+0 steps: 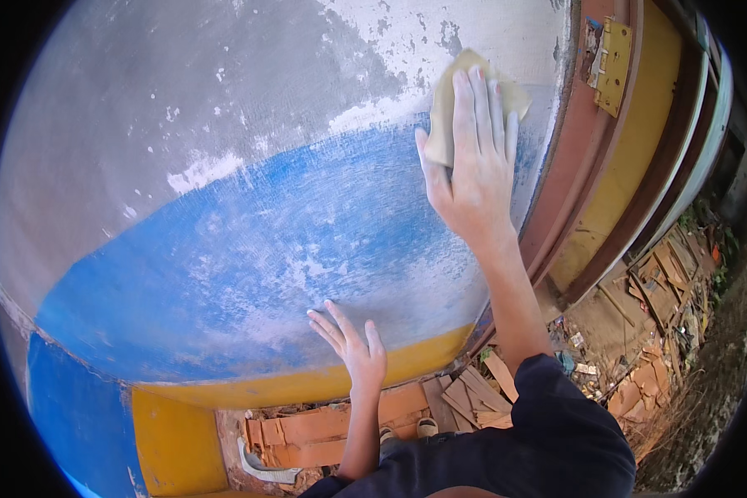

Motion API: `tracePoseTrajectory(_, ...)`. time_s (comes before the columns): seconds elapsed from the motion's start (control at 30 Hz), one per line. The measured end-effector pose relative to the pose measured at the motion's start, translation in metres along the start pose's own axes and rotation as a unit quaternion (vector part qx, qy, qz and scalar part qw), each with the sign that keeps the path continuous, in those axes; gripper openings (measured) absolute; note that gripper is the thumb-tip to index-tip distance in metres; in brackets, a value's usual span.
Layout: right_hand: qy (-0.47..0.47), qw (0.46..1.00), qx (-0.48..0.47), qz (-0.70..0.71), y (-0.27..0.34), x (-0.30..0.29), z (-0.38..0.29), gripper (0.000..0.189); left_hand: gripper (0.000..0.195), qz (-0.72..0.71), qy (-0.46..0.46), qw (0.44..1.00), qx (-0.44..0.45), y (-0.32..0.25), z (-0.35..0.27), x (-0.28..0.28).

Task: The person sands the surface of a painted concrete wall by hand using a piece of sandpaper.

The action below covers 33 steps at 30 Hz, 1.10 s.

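Observation:
My right hand (478, 168) lies flat, fingers pointing up, over a yellowish sheet of sandpaper (442, 127), holding it against a painted wall (274, 218). Pale dust coats the fingers. The sheet's corners stick out past the fingertips and on both sides of the hand; its middle is hidden. Under it, the blue band meets the white and grey upper paint. Lower and to the left, my left hand (356, 355) is empty. Its fingers are spread, with the tips at the scuffed, whitened blue paint.
Right of the wall runs a reddish door frame (573, 155) with a brass hinge (613, 67). A yellow band (311, 383) edges the wall's foot. Broken reddish boards (324, 429) lie around my feet. Wood scraps and rubble (635, 373) cover the ground at right.

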State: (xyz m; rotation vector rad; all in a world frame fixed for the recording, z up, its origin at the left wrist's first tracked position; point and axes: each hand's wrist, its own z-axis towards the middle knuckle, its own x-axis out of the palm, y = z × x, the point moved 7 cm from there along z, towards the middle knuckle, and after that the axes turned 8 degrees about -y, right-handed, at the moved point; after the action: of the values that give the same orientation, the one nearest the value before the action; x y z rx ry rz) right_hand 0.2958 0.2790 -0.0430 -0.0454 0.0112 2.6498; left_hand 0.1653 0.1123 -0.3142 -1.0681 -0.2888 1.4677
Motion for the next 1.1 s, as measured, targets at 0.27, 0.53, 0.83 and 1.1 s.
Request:
tracePoseTrajectory(0.27,0.075,0.996,0.039,0.027,0.023,0.004,-0.085,0.071,0.080,-0.015,-0.035,0.999,-0.018,-0.001,0.001,0.001)
tracePoseTrajectory(0.53,0.006,0.999,-0.027,-0.024,0.007,-0.001,0.035,0.070,0.081,-0.035,-0.019,0.999,-0.020,0.001,-0.003,0.006)
tracePoseTrajectory(0.83,0.148,0.988,0.042,0.019,0.023,0.011,-0.110,0.071,0.082,-0.019,0.003,1.000,-0.010,-0.002,-0.002,-0.003)
tracePoseTrajectory(1.1,0.016,0.998,0.063,-0.010,0.005,0.023,-0.044,0.064,0.084,-0.022,0.024,0.999,-0.034,0.003,-0.003,-0.001)
